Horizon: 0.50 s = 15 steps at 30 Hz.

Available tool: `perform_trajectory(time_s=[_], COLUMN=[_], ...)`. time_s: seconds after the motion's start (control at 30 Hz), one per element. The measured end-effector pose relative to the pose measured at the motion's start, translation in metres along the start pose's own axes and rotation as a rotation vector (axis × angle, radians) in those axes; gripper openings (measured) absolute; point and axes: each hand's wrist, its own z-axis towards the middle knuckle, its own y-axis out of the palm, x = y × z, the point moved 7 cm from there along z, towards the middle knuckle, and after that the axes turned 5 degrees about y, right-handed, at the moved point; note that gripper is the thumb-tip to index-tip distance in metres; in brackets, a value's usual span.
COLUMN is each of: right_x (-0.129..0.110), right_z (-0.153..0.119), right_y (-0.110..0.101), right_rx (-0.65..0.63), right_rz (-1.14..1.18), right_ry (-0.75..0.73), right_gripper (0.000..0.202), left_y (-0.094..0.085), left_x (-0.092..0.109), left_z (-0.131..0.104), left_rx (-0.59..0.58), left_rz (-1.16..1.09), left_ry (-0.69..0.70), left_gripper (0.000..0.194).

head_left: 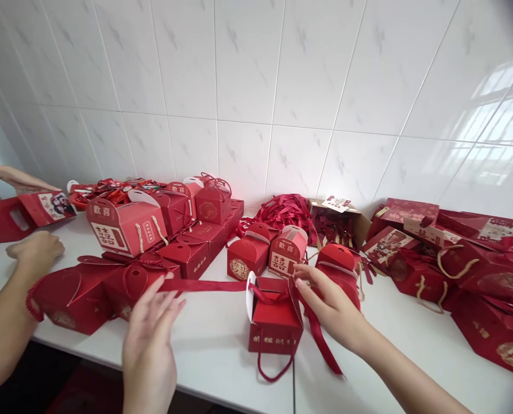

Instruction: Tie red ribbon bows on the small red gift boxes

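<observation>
A small red gift box [276, 322] with gold characters and a dark red cord handle stands near the table's front edge. Its top flaps are raised, their pale inner side partly visible. A red ribbon [213, 285] runs through the top and stretches almost level leftward to my left hand [150, 345], whose fingertips hold it, partly blurred. The ribbon's other end [325, 342] hangs down on the right onto the table. My right hand [329, 302] pinches the box's right flap at the top between thumb and fingers.
Another person's hands [36, 253] are at the left, by a red box [0, 221]. Several red boxes [118, 227] stand at left and behind. A ribbon heap [286, 215] and a carton [359, 227] lie by the tiled wall. More boxes [489, 276] are piled at right.
</observation>
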Motion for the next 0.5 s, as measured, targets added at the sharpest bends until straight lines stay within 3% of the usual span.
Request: perform_trajectory(time_s=[0.1, 0.17, 0.23, 0.33, 0.4, 0.5], right_x=[0.012, 0.015, 0.017, 0.024, 0.030, 0.033], right_z=[-0.009, -0.011, -0.011, -0.008, -0.008, -0.015], right_y=[-0.001, 0.003, 0.009, 0.016, 0.019, 0.021], right_rx=[-0.018, -0.021, -0.030, -0.068, -0.104, -0.188], right_rz=[-0.045, -0.061, -0.051, -0.003, 0.069, 0.184], right_ry=[0.025, 0.016, 0.000, 0.018, 0.049, 0.021], right_gripper=[0.042, 0.043, 0.046, 0.050, 0.049, 0.046], left_y=[0.000, 0.019, 0.051, 0.096, 0.110, 0.113], left_x=[0.021, 0.026, 0.015, -0.011, -0.019, -0.015], left_z=[-0.003, -0.009, -0.013, -0.024, -0.033, -0.047], left_rx=[0.068, -0.014, -0.224, -0.583, -0.735, -0.859], left_rz=[0.033, 0.127, 0.208, 0.245, 0.242, 0.229], left_ry=[0.209, 0.297, 0.234, 0.012, -0.051, -0.048], left_gripper=[0.042, 0.033, 0.028, 0.028, 0.032, 0.037])
